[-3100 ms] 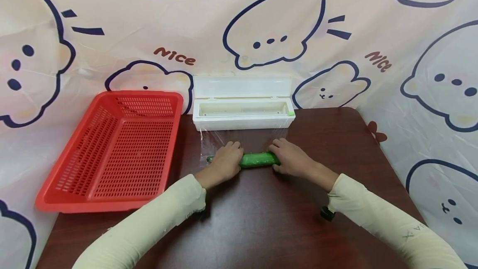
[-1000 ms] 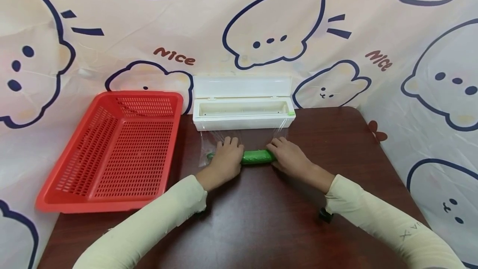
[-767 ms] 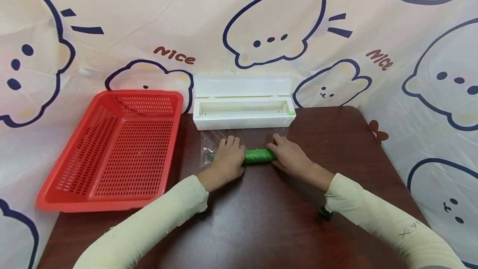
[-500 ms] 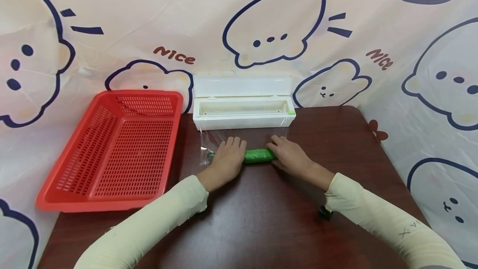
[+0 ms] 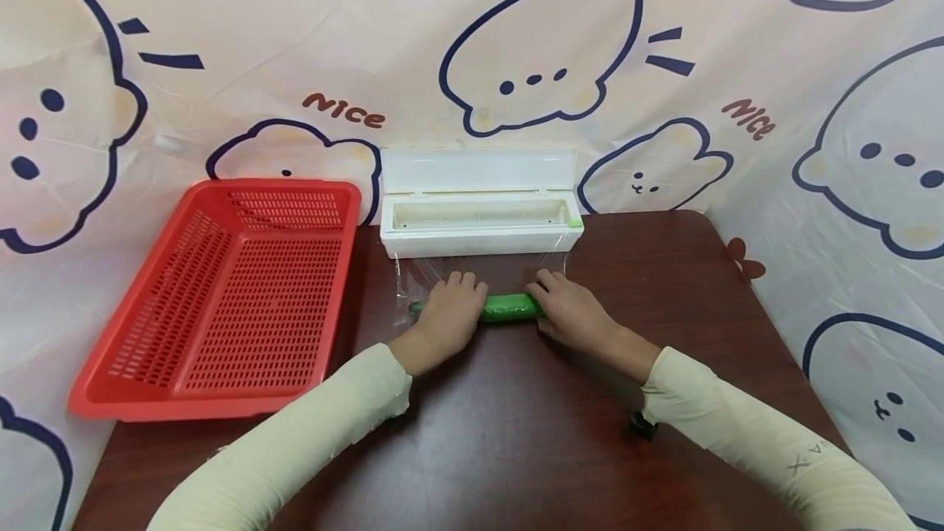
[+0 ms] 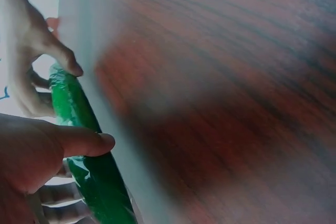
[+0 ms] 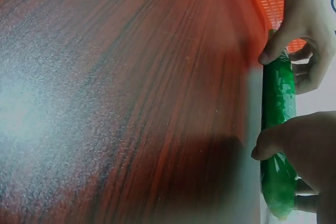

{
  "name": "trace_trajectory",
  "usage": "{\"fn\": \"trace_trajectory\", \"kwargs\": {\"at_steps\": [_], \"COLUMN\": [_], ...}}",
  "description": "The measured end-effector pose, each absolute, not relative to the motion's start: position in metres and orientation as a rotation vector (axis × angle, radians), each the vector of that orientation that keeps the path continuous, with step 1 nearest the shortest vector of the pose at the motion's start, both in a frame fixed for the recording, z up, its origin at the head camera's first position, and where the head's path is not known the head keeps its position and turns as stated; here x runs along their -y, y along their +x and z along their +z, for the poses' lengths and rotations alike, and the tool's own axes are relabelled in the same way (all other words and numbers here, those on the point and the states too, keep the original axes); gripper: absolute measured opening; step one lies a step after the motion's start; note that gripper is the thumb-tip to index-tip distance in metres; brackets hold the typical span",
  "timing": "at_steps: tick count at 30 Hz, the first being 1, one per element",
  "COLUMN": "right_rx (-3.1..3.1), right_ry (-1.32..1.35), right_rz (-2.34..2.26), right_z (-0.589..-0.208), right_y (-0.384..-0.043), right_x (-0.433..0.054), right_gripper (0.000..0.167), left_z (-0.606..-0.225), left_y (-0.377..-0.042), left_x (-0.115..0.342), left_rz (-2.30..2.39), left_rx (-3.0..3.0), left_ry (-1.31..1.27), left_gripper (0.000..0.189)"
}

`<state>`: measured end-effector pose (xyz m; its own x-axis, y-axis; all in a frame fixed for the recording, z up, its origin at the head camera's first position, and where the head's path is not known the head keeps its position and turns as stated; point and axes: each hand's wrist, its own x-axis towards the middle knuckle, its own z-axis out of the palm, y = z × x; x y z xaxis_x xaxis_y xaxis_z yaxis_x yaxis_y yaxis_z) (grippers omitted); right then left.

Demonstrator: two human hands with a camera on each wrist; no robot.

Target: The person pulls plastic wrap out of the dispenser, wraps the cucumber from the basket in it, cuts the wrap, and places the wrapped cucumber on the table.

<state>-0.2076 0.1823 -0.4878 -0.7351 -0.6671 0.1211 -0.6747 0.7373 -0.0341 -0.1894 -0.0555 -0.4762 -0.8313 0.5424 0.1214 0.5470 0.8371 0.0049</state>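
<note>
Nearest are two cream fabric sleeves [image 5: 295,441], one on each forearm, reaching over one dark reddish-brown, wood-grained tabletop [image 5: 516,433]. A small black object [image 5: 643,424] sits by the right cuff.

Beyond the cuffs, the left hand [image 5: 448,314] and the right hand [image 5: 574,306] hold one long green cucumber [image 5: 509,308], which lies crosswise on the tabletop in front of the box. The wrist views show the fingers of both clamped on it, each thumb on the near side and the other fingers curled beyond.

One sheet of clear plastic film [image 5: 406,277] runs from the cucumber to one long white plastic box [image 5: 479,246], whose lid stands raised. The wrapping looks part done: shiny, creased film covers much of the cucumber, but I cannot tell how many turns. Parting the film from the box seems left to do.

Left of the box is one red, perforated plastic basket [image 5: 184,408], with nothing seen inside. Furthest back hangs a pale cartoon-printed sheet [image 5: 243,23].
</note>
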Motion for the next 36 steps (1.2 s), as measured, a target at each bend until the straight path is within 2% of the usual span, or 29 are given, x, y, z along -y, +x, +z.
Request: {"fn": "trace_trajectory", "kwargs": {"at_steps": [3, 9, 26, 36], "right_rx": [2.825, 2.781, 2.805, 2.916], "right_ry": [1.081, 1.097, 1.045, 1.001], "right_rz": [0.143, 0.119, 0.047, 0.023], "right_z": [-0.490, -0.495, -0.495, -0.489], "right_y": [-0.207, -0.206, -0.210, -0.217], "right_x": [-0.183, -0.185, -0.191, -0.189], "right_gripper": [0.051, 0.050, 0.038, 0.050], "left_z": [-0.472, -0.467, -0.467, -0.471], "left_y": [-0.192, -0.194, -0.193, -0.194], "left_x": [0.056, 0.058, 0.058, 0.058], "left_rz": [-0.106, -0.187, -0.198, -0.190], "left_rx": [2.934, 3.015, 3.047, 2.993], "left_ry": [-0.850, -0.838, -0.856, -0.854], "left_gripper": [0.013, 0.028, 0.020, 0.015]}}
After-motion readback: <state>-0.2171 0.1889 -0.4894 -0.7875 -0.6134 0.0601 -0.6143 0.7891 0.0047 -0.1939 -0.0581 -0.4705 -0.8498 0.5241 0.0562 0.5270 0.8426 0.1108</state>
